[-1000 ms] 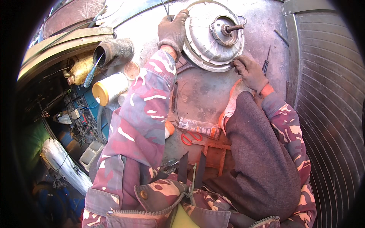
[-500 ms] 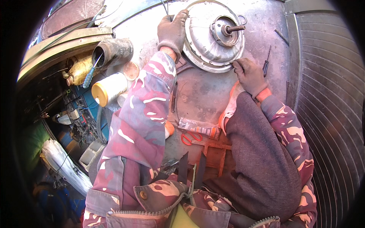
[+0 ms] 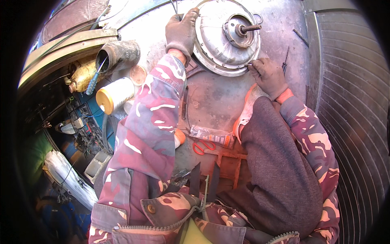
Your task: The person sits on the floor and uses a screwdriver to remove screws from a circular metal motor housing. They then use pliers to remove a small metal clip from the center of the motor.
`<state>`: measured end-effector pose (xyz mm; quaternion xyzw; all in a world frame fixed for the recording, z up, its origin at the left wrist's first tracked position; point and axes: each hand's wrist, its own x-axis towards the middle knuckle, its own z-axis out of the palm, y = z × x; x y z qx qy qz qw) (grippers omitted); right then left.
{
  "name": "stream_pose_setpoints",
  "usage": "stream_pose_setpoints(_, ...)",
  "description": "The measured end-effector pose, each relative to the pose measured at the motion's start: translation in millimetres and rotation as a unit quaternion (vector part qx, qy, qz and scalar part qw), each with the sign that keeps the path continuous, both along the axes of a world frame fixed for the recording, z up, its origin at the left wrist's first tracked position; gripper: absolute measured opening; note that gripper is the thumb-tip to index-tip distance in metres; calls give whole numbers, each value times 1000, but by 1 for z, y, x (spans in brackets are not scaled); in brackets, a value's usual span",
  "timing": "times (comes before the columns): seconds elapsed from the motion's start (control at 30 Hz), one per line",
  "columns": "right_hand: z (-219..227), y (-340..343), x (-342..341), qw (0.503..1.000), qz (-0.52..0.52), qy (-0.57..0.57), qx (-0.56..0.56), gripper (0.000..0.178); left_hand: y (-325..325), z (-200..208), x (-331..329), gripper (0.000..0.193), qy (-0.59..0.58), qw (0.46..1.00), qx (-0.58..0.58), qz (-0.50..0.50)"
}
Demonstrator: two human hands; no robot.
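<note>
A round silver wheel hub motor (image 3: 215,44) with a threaded axle (image 3: 252,28) pointing right lies at the top middle, small holes around its flange. My gloved left hand (image 3: 180,33) is closed on the motor's left rim, thumb side against the edge. At the lower right of the rim, my gloved right hand (image 3: 266,75) pinches a tiny shiny piece, perhaps a screw, too small to make out for sure. Just beyond that hand lies a dark-handled screwdriver (image 3: 285,61). A metal ring-ended piece (image 3: 258,18) shows behind the motor's right edge.
Left of my arm lie a yellow-lidded white jar (image 3: 115,96), a dark metal pipe (image 3: 126,53) and a blue-handled screwdriver (image 3: 93,82). Red-handled scissors (image 3: 199,147) and a plastic packet (image 3: 211,136) sit between my legs. A ribbed metal shutter (image 3: 353,81) stands at the right.
My right hand has turned slightly at the rim, and a tiny shiny piece now shows at its fingertips. My left hand stays on the motor's left edge; the whole view shifts slightly.
</note>
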<state>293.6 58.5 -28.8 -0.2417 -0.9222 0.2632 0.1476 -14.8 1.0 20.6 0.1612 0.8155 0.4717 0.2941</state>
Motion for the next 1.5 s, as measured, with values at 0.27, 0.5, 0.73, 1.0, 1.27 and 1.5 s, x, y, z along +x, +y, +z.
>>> stream_pose_setpoints(0.27,5,-2,-1,1000,-12,-14,-13,23,0,1,-1,55,-21,1000,12,-5)
stream_pose_setpoints(0.5,18,-9,-9,996,-46,-57,-50,26,1,-1,-4,58,-19,1000,-8,-13)
stream_pose_setpoints(0.73,23,-1,-11,996,-6,-89,-27,25,1,-3,-4,59,-9,1000,-14,-11)
stream_pose_setpoints(1.0,24,19,-12,990,78,-118,26,17,0,-3,-4,55,-23,1000,7,-14)
stream_pose_setpoints(1.27,25,23,-11,980,127,-139,69,8,-3,-12,-7,53,-18,999,21,-21)
stream_pose_setpoints(1.5,14,16,-6,992,67,-93,-47,20,-3,-20,-12,50,-53,995,83,-8)
